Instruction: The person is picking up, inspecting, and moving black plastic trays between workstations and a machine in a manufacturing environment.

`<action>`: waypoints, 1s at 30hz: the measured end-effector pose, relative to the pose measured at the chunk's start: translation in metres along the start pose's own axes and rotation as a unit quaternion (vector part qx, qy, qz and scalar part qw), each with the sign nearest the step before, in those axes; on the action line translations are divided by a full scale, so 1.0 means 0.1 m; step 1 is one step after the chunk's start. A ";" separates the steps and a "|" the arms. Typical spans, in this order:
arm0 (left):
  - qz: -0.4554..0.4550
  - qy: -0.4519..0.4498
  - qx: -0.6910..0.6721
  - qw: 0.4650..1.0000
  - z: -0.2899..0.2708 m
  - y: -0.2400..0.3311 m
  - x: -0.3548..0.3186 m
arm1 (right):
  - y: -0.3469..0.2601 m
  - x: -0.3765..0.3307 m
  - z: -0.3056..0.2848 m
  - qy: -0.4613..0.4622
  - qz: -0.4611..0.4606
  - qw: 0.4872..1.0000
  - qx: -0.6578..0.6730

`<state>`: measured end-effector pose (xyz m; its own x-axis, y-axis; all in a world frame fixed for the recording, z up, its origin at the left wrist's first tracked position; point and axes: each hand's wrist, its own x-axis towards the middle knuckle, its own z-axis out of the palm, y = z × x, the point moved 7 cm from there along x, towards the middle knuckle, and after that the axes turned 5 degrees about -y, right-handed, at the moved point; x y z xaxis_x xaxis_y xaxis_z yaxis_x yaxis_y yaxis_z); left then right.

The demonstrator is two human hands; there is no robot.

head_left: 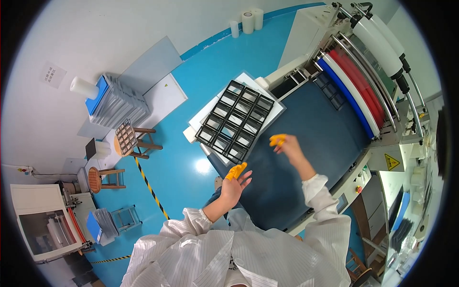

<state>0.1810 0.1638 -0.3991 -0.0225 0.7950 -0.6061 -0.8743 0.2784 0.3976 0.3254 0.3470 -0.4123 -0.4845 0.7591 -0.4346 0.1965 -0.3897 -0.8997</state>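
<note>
My left hand (233,187) is held near the lower corner of a block of black rectangular frames (235,120), palm up with fingers spread. Orange covers sit on some of its fingertips, and nothing shows in it. The frames lie side by side in rows on a white board (197,118) at the end of a dark belt (282,191). Over that belt my right hand (288,147) is raised, apart from the frames. Its orange-covered fingertips are pinched together; anything between them is too small to make out.
A roller machine with blue and red rollers (351,79) spans the belt's far right, with more dark frames (329,93) near its rollers. At left stand a wooden stool (125,138) holding a grid of frames and a stack of sheets (119,103). White rolls (247,23) stand by the wall.
</note>
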 end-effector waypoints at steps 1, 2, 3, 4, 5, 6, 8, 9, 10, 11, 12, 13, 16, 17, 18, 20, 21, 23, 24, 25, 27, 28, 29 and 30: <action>0.002 0.001 0.000 1.000 -0.01 0.02 -0.01 | 0.04 -0.06 0.25 -0.031 0.022 0.999 -0.009; -0.008 -0.004 0.005 1.000 -0.01 0.01 0.00 | 0.14 -0.11 0.42 -0.053 0.027 0.998 -0.017; -0.017 -0.008 0.011 1.000 -0.02 0.01 0.00 | 0.19 -0.16 0.56 -0.062 0.033 0.997 -0.026; -0.017 -0.008 0.010 1.000 -0.06 -0.01 0.01 | 0.22 -0.20 0.65 -0.060 0.042 0.997 -0.027; -0.022 0.014 -0.004 1.000 -0.12 -0.03 0.01 | 0.24 -0.23 0.71 -0.053 0.038 0.998 -0.020; -0.027 0.036 -0.019 0.999 -0.19 -0.05 0.01 | 0.26 -0.25 0.75 -0.046 0.034 0.998 -0.013; -0.029 0.030 -0.039 0.998 -0.23 -0.04 0.02 | 0.27 -0.29 0.80 -0.031 0.031 0.999 -0.003; -0.031 0.024 -0.059 0.997 -0.24 -0.04 0.02 | 0.27 -0.31 0.80 -0.017 0.028 0.999 0.008; -0.032 0.023 -0.060 0.997 -0.25 -0.03 0.03 | 0.27 -0.32 0.81 -0.016 0.028 0.999 0.007; -0.034 0.022 -0.074 0.996 -0.25 -0.02 0.04 | 0.27 -0.34 0.79 -0.002 0.034 0.999 0.008; -0.036 0.021 -0.088 0.995 -0.25 -0.02 0.04 | 0.28 -0.36 0.78 0.011 0.040 0.999 0.009; -0.036 0.021 -0.089 0.995 -0.26 -0.01 0.04 | 0.28 -0.37 0.79 0.012 0.040 0.999 0.008; -0.047 0.023 -0.106 0.993 -0.29 -0.03 0.03 | 0.32 -0.40 0.84 0.020 0.037 0.999 0.015; -0.044 0.023 -0.107 0.993 -0.29 -0.03 0.03 | 0.34 -0.40 0.89 0.017 0.046 0.999 0.024; -0.041 0.024 -0.108 0.993 -0.30 -0.03 0.03 | 0.36 -0.41 0.95 0.014 0.054 0.998 0.034; -0.041 0.023 -0.121 0.992 -0.30 -0.04 0.04 | 0.34 -0.42 1.04 0.017 0.054 0.998 0.031; -0.039 0.023 -0.134 0.990 -0.31 -0.04 0.04 | 0.33 -0.43 1.08 0.023 0.058 0.998 0.020; -0.039 0.017 -0.133 0.990 -0.29 -0.05 0.04 | 0.33 -0.43 1.14 0.040 0.051 0.998 0.023; -0.040 0.011 -0.132 0.990 -0.27 -0.04 0.04 | 0.34 -0.43 1.15 0.041 0.051 0.998 0.023; -0.040 0.010 -0.132 0.990 -0.26 -0.04 0.03 | 0.33 -0.43 1.14 0.054 0.045 0.997 0.041; -0.044 0.016 -0.107 0.993 -0.27 -0.03 0.02 | 0.32 -0.44 1.15 0.066 0.038 0.995 0.059; -0.045 0.016 -0.106 0.993 -0.29 -0.04 0.03 | 0.29 -0.46 1.15 0.078 0.012 0.991 0.108; -0.051 0.030 -0.058 0.997 -0.36 -0.06 0.02 | 0.26 -0.47 1.14 0.089 -0.014 0.983 0.158; -0.058 0.044 -0.009 0.997 -0.42 -0.07 0.03 | 0.23 -0.48 1.12 0.088 -0.015 0.983 0.158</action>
<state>0.1667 0.1412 -0.4324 0.0372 0.7071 -0.7062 -0.8818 0.3557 0.3097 0.2582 0.2430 -0.4077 -0.3256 0.8406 -0.4329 -0.1039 -0.4869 -0.8672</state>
